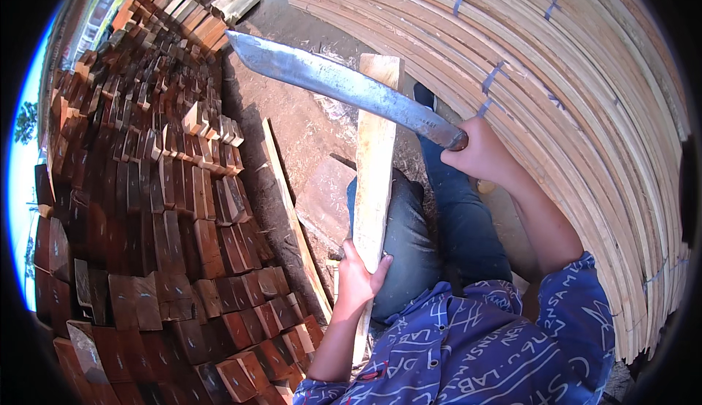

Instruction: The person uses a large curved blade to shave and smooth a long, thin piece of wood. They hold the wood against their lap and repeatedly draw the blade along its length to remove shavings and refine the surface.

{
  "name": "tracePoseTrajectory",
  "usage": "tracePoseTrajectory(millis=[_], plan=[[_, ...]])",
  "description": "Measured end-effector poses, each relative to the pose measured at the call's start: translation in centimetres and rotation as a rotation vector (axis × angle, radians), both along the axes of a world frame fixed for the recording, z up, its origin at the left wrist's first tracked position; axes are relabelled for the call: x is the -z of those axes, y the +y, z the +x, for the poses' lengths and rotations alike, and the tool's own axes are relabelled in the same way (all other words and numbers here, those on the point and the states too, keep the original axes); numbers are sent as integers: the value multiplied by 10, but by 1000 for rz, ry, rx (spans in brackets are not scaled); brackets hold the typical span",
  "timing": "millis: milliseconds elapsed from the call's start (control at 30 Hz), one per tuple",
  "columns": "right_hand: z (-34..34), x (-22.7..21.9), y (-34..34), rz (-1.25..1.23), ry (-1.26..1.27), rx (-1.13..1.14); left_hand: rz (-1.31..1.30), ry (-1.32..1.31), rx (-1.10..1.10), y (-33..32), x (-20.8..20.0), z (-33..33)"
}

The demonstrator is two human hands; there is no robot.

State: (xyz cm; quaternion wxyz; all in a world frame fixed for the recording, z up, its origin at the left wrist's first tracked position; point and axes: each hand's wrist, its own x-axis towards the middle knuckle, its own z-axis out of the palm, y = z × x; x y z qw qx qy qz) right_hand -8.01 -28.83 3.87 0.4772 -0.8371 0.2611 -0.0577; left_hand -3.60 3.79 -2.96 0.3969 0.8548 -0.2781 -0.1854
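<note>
My right hand [474, 149] is closed round the handle of a machete [333, 83], whose long, worn steel blade points up and to the left. The blade passes above the upper part of a pale wooden plank [375, 171]. Lower down, my left hand [358, 273] grips that plank near its lower end, with the thumb on one side and the fingers on the other. The plank stands lengthwise in front of my jeans-clad legs, its far end near the ground. Most of the machete's handle is hidden inside my right fist.
Stacked dark reddish wood blocks [164, 251] fill the left side. Long thin wooden strips [585, 112], tied in bundles, curve along the right. A narrow wooden strip [289, 200] and a flat slab [325, 193] lie on the dirt ground among wood chips.
</note>
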Motion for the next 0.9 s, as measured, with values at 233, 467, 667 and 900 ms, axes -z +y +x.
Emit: tracePoseTrajectory(millis=[233,467,667,900], plan=[[-22,6,6,-122,80,-25,33,5,11,-3,-4,2],[-25,16,13,6,83,109,112,88,2,-2,-8,2],[-33,12,0,-39,64,-10,-1,32,36,-1,-4,5],[-44,22,5,-27,204,-79,81,58,5,-5,-13,1]])
